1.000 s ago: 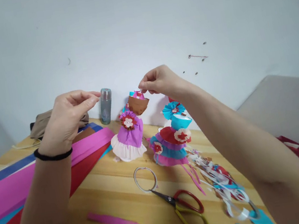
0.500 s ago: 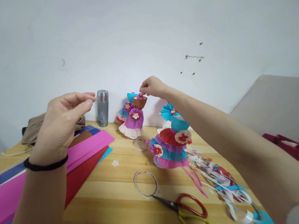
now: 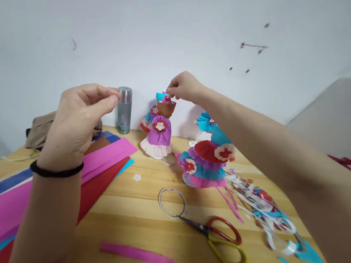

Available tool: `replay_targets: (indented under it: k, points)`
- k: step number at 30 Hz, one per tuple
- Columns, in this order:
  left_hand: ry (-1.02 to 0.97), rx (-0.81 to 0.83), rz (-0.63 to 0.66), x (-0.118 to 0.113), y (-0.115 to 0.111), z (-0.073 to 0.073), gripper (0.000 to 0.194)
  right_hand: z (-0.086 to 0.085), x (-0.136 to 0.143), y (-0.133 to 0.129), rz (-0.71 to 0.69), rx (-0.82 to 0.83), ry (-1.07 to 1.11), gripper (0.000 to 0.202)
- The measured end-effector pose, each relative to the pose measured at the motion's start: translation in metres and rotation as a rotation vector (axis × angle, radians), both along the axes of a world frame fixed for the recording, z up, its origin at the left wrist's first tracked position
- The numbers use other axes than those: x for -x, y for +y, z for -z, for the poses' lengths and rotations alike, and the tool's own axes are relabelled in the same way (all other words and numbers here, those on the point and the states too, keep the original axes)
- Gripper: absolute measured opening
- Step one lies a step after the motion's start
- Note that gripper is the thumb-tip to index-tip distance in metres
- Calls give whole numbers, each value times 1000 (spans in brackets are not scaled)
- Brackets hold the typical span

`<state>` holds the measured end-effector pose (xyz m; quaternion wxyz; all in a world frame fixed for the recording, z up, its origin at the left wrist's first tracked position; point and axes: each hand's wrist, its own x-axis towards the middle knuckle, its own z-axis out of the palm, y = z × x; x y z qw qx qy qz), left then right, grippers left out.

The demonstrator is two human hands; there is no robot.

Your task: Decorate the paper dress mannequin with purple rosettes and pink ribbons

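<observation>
My right hand (image 3: 184,88), at the back of the table by the wall, pinches the top of a small crepe-paper dress (image 3: 159,129). This dress has a brown top, a purple skirt with a flower rosette and a pale ruffled hem. My left hand (image 3: 87,108) is raised in front of a grey flask (image 3: 124,113), thumb and fingertips brought together. Anything thin between them is too small to make out. A second paper dress (image 3: 148,117) with blue and red parts is partly hidden behind the first. Below my right forearm stands a larger tiered paper dress (image 3: 207,175).
Scissors (image 3: 205,229) lie near a white ring (image 3: 161,205) and a pink strip (image 3: 139,255). Coloured paper sheets (image 3: 109,158) cover the left side, with a brown bag (image 3: 39,131) behind. Paper scraps (image 3: 265,206) lie at right. A small white flower (image 3: 137,177) is mid-table.
The view has tilted down and turned a little left. The purple dress has shifted slightly towards me with my right hand, covering more of a ring behind its hem. My left hand stays pinched.
</observation>
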<state>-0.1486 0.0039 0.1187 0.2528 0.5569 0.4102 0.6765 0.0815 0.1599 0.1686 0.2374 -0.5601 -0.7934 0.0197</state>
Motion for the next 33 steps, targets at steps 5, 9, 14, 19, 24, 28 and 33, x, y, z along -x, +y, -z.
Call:
replay_targets:
  k: [5,9,14,19,24,28,33]
  points:
    - [42,-9,-31,0,0,-2,4,-8,8,-10,18,-71,26,21]
    - [19,-19,-35,0,-2,-3,4,-12,14,-10,0,-110,67,24]
    - [-5,-34,-38,2,-3,-3,6,-3,25,1,3,-99,39,15]
    - [-1,-66,-40,6,-2,-2,8,12,32,7,-36,-94,12,15]
    - [28,-59,-28,8,-2,-1,7,9,32,0,-68,-104,-37,17]
    - [41,-70,-11,6,-3,-1,5,4,29,-9,-60,-127,-104,19]
    - [46,-113,-1,2,-2,0,2,5,24,-8,-101,-141,-148,22]
